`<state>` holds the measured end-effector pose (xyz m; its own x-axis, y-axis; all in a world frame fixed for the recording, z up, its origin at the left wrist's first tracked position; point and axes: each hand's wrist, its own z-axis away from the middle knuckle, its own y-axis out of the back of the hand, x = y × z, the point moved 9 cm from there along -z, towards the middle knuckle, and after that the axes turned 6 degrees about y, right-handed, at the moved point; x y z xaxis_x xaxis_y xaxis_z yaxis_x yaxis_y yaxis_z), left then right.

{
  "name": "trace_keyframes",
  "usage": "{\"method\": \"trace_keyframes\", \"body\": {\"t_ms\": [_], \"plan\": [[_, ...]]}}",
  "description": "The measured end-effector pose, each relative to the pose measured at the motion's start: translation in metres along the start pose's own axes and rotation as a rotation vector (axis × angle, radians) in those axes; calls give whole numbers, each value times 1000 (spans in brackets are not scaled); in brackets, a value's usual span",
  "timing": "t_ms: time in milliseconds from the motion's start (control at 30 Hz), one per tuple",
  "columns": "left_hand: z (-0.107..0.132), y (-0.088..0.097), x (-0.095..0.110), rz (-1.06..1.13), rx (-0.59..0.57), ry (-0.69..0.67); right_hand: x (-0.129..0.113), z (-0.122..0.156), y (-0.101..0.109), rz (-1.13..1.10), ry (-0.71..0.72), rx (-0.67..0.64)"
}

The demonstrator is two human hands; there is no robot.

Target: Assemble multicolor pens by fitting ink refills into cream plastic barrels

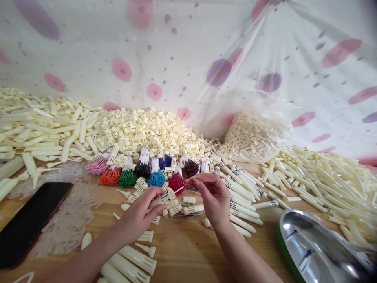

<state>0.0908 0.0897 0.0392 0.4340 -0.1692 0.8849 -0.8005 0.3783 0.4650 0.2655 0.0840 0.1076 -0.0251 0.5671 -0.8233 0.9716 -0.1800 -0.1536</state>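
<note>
My left hand [140, 214] is closed round a cream slotted pen part [166, 196], holding it above the wooden table [188, 251]. My right hand [212, 195] pinches a thin red refill [185, 186] whose tip points at the open end of that part. Just beyond the hands stand bundles of coloured refills [147, 173]: pink, orange, green, black, blue, red and purple. Loose cream pieces lie under and between the hands.
Heaps of cream barrels [44, 125] and slotted holders [141, 129] fill the back left. A clear bag of small parts [253, 137] sits at back right. Assembled pens [244, 188], more barrels [330, 177], a steel bowl [318, 251] and a black phone [29, 220] lie around.
</note>
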Motion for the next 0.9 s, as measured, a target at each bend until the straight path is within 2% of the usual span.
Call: {"method": "trace_keyframes", "body": {"t_ms": [433, 667, 767, 900], "plan": [[-3, 3, -11, 28, 75, 51, 4, 14, -13, 2, -70, 4], [-3, 0, -10, 38, 77, 22, 22, 16, -13, -42, -189, 27], [-2, -1, -10, 61, 67, 28, 24, 18, -18, -9, -181, -37], [-3, -5, -14, 105, 33, 51, 13, 21, -29, 303, -45, -201]]}}
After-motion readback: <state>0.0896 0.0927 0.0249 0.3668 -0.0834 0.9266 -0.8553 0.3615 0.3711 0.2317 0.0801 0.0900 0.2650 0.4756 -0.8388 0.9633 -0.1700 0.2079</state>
